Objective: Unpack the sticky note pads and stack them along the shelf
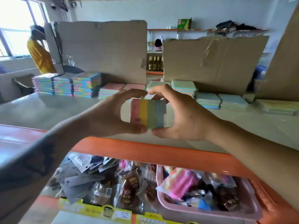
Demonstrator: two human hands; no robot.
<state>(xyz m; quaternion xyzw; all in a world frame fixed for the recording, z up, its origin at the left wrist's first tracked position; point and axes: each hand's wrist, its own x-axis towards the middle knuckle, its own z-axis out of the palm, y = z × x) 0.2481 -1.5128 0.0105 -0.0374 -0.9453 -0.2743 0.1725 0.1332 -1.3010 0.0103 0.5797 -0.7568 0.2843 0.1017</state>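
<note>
A sticky note pad (pixel 148 114) with pink, yellow, green and blue stripes is held above the pale shelf top (pixel 48 112). My left hand (pixel 111 115) pinches it from the left, thumb under and fingers over. My right hand (pixel 182 115) grips it from the right the same way. Behind it, stacks of pads line the shelf: a tall striped stack (pixel 68 84) at the left, pink pads (pixel 111 90) in the middle, green and blue pads (pixel 208 98) at the right.
Opened cardboard boxes (pixel 103 50) (pixel 212 62) stand behind the stacks. The shelf's orange front rail (pixel 145 151) runs below my hands. Beneath it lie packaged goods and a pink bin (pixel 208 209). A person in yellow (pixel 40 54) stands at the far left.
</note>
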